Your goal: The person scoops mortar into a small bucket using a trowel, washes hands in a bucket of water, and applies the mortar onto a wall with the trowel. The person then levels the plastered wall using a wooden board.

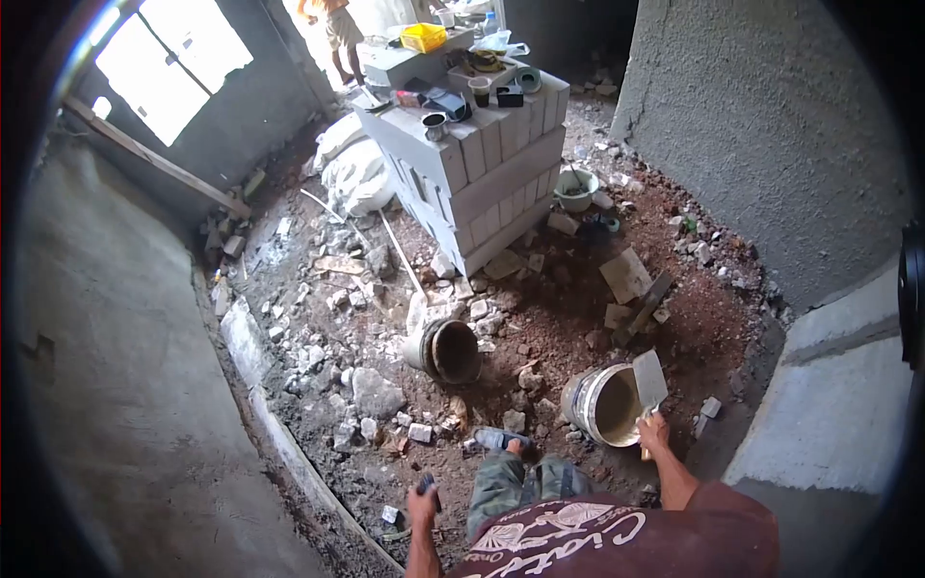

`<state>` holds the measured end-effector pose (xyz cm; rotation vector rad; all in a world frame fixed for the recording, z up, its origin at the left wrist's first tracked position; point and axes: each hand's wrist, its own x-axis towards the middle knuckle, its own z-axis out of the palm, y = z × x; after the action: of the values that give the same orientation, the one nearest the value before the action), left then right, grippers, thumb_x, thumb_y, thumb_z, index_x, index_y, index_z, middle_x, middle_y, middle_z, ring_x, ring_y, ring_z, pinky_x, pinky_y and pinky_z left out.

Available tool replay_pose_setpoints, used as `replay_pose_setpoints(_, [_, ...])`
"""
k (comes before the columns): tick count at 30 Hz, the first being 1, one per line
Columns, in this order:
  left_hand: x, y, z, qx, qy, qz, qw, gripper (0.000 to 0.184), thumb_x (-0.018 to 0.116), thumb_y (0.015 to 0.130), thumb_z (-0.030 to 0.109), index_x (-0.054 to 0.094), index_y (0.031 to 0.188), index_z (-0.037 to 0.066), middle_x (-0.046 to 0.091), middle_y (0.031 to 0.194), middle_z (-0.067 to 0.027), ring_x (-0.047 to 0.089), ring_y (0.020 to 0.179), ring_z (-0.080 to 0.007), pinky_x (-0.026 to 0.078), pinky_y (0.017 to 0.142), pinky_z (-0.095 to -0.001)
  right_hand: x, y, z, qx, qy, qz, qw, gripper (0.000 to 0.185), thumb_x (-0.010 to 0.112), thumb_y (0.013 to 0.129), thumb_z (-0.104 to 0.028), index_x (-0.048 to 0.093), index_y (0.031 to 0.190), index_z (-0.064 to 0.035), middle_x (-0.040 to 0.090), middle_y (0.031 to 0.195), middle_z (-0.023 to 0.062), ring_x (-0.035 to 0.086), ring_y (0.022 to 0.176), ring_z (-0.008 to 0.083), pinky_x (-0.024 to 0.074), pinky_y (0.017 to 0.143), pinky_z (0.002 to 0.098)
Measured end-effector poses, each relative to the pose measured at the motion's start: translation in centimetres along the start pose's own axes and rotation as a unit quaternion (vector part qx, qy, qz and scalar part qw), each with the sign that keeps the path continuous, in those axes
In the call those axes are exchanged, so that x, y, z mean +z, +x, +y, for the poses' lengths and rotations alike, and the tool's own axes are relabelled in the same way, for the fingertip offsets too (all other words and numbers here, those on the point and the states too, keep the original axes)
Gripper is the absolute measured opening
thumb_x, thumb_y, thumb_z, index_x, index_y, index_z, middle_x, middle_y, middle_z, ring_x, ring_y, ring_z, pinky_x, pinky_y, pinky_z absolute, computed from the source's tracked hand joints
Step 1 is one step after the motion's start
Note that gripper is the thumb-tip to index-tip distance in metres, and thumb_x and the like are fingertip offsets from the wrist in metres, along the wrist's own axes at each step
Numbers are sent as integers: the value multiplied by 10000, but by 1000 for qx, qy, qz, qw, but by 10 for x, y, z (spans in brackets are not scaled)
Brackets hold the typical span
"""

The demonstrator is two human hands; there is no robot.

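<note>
My right hand (654, 433) is closed around the handle of a trowel (649, 380), whose flat pale blade points up and away from me. The blade stands by the right rim of a bucket (581, 397), which is tilted and has grey-brown wet material inside. Lower down, my left hand (422, 508) grips a small dark object (430, 489); its kind cannot be made out. A second bucket (421, 349), crusted with dried material, sits farther away to the left.
Stacked pale blocks (491, 193) carry cups, tape and a yellow basket (423, 38). White sacks (356, 169) lie beside the stack. Rubble and stones (378, 393) cover the floor. A pale basin (575, 190) stands beyond. Rough walls (771, 125) flank both sides; a person (337, 34) stands at the back.
</note>
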<state>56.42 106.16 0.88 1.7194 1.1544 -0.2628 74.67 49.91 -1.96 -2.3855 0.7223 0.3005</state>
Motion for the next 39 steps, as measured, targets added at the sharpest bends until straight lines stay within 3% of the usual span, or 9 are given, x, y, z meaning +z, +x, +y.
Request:
replay_pose_setpoints(10, [34, 139, 289, 150, -186, -79, 968, 661, 665, 783, 298, 376, 1266, -49, 539, 1099, -208, 561, 930, -223, 464, 778, -320, 27, -20, 58, 277, 357, -132, 882, 226, 620, 793, -170, 402, 790, -111, 488, 526, 65, 497, 351, 203, 413, 305, 314])
replay_pose_setpoints(12, [38, 147, 334, 107, -212, -125, 963, 648, 676, 776, 296, 388, 1269, -11, 544, 1043, -177, 562, 869, -209, 491, 714, -328, 18, -46, -30, 199, 175, 42, 963, 215, 610, 792, -209, 426, 807, -100, 519, 571, 95, 533, 403, 232, 447, 334, 344])
replay_pose_setpoints(13, [37, 144, 360, 93, -242, -151, 954, 641, 674, 777, 288, 385, 1268, -5, 550, 1003, -160, 562, 844, -203, 506, 674, -338, 60, -12, 65, -162, 91, 44, 982, 208, 596, 797, -237, 445, 795, -93, 531, 612, 105, 556, 456, 244, 464, 369, 362])
replay_pose_setpoints(16, [43, 165, 420, 77, -258, -167, 949, 607, 667, 797, 267, 364, 1276, 50, 562, 829, -65, 562, 643, -174, 517, 544, -338, 44, -16, -55, 109, 99, 116, 982, 199, 611, 786, -211, 452, 781, -91, 542, 636, 104, 572, 501, 247, 472, 395, 366])
replay_pose_setpoints(21, [55, 230, 519, 176, -188, -73, 964, 677, 722, 757, 304, 378, 1270, 26, 587, 991, -131, 603, 784, -191, 523, 631, -332, 55, 71, -88, 295, 617, -136, 717, 221, 583, 814, -256, 417, 849, -114, 450, 551, 79, 458, 382, 243, 399, 361, 351])
replay_pose_setpoints(24, [64, 267, 608, 291, -105, 23, 951, 658, 724, 728, 346, 453, 1190, -36, 634, 895, -184, 626, 767, -203, 512, 655, -313, 65, 135, -157, 226, 189, 8, 956, 236, 609, 794, -200, 459, 917, -65, 531, 649, 122, 537, 448, 254, 449, 387, 358])
replay_pose_setpoints(25, [72, 297, 632, 279, -91, 41, 955, 649, 727, 717, 349, 470, 1176, -32, 640, 879, -180, 630, 767, -208, 510, 665, -316, 73, 183, -119, 322, 420, -124, 839, 241, 607, 793, -195, 470, 942, -64, 546, 677, 141, 554, 464, 257, 454, 386, 353])
replay_pose_setpoints(26, [81, 328, 659, 268, -79, 57, 959, 641, 730, 707, 352, 487, 1163, -27, 646, 862, -175, 635, 768, -213, 508, 674, -319, 47, 176, -220, 230, 185, 3, 955, 236, 596, 808, -213, 469, 945, -68, 551, 676, 132, 565, 475, 251, 448, 376, 341])
replay_pose_setpoints(39, [138, 461, 805, 317, -181, 245, 898, 545, 595, 826, 363, 471, 1205, -9, 583, 1051, -208, 590, 913, -299, 458, 804, -367, -22, 340, -400, 91, 85, -29, 992, 229, 566, 855, -248, 429, 922, -77, 511, 618, 50, 500, 414, 138, 415, 347, 268])
